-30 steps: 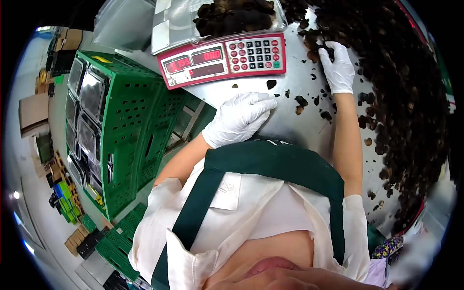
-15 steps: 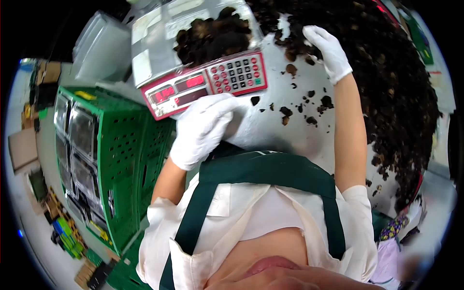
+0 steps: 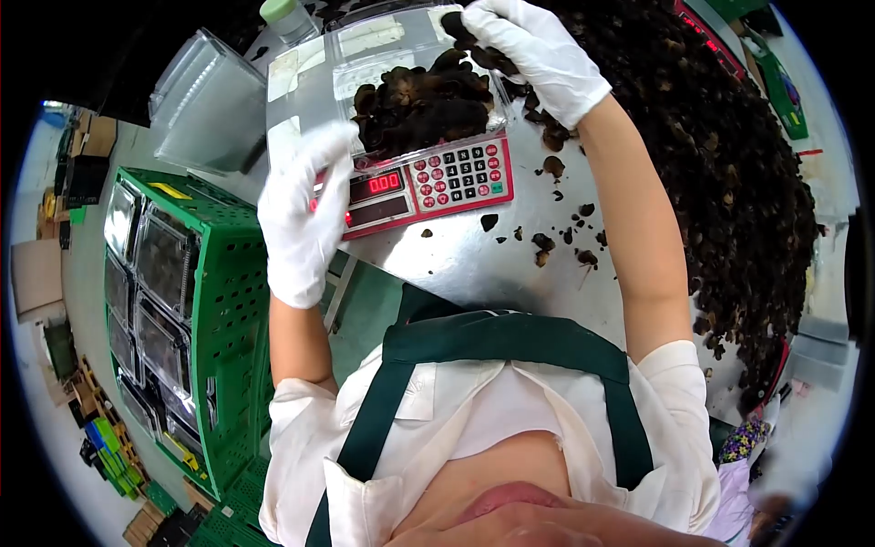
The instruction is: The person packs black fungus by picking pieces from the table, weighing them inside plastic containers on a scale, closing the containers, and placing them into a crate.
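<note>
A pile of dark wood ear mushrooms (image 3: 415,109) lies in a clear plastic container on a red-fronted digital scale (image 3: 465,173). My right hand (image 3: 542,64), white-gloved, is closed on a few wood ear pieces at the container's right edge. Over the scale's left end hovers my left hand (image 3: 305,214), also gloved, fingers blurred and thumb apart, with nothing visible in it. It covers part of the display; the readout beside it shows 0.00. Small loose pieces (image 3: 544,242) are scattered on the metal table (image 3: 437,255).
A large heap of wood ear mushrooms (image 3: 729,173) covers the table's right side. Green crates (image 3: 241,273) with clear lidded boxes stand at left, near stacked clear containers (image 3: 205,109). A green-lidded jar (image 3: 290,20) and another scale (image 3: 711,38) are farther back. A co-worker's patterned sleeve (image 3: 743,438) shows lower right.
My left hand has moved left and up from below the scale's display. My right hand has moved up and left from the heap to the container's edge, with mushroom pieces in it.
</note>
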{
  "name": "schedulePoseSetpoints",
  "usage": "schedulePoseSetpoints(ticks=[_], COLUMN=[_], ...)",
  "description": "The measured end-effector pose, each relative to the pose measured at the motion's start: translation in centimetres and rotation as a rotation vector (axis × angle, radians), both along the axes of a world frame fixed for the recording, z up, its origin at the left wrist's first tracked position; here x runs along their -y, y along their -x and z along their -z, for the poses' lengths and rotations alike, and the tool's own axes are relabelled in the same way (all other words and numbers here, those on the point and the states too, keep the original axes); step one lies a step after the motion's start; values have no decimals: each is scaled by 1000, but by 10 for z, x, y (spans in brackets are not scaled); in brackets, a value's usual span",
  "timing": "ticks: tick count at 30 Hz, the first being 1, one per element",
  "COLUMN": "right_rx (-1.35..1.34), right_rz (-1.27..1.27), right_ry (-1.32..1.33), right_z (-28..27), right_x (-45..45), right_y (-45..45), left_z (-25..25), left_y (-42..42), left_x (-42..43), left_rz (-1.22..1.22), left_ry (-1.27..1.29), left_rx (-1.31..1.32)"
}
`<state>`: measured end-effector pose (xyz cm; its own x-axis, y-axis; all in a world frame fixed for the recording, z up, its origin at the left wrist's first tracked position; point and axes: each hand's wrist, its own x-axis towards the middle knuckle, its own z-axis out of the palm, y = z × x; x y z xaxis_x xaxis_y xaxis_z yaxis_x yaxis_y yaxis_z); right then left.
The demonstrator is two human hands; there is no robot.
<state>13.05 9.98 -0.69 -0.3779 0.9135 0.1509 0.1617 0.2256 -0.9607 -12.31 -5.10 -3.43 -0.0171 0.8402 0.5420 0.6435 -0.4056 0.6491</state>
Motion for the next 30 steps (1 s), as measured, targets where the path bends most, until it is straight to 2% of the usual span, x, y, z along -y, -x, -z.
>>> schedulePoseSetpoints(ticks=[2,4,6,8,9,10,12,14,16,18,19,20,22,23,25,26,28,30], right_rx=[29,68,131,78,143,297,761,921,688,452,411,419,470,555,802,963,1067,990], right_rz=[-12,-12,8,104,85,55,-91,-59,135,261,271,292,303,390,508,538,427,271], right_ry=[-42,-417,-357,-376,-464,-464,-713,-740,-842,-921,-889,-881,-715,-682,-572,-492,-498,-553], right_z=[9,16,12,27,29,28,26,40,43,36,37,39,42,56,109,136,164,166], right_x=[-12,-17,-12,-10,-7,-1,9,15,29,39,38,36,29,24,31,40,63,67], right_y=[11,19,25,40,39,41,43,52,59,61,55,41,-2,-29,-85,-108,-137,-158], left_z=[-14,-21,-17,-8,4,3,-2,-6,-8,8,40,30,13,8,2,3,5,1], left_y=[-5,-9,-10,-9,-1,4,4,2,-3,4,22,16,-1,-6,-10,-9,-3,7], left_x=[-22,-50,-79,-103,-105,-102,-85,-75,-68,-74,-84,-79,-66,-59,-48,-45,-36,-33], left_rz=[-32,54,139,465,458,463,266,186,119,258,283,368,368,371,100,89,114,49], left_ry=[24,9,-8,-140,-91,-92,36,101,191,167,259,324,385,386,261,261,206,92], left_rx=[-50,-77,-103,-266,-311,-312,-324,-248,-176,-54,263,398,500,498,118,119,300,38])
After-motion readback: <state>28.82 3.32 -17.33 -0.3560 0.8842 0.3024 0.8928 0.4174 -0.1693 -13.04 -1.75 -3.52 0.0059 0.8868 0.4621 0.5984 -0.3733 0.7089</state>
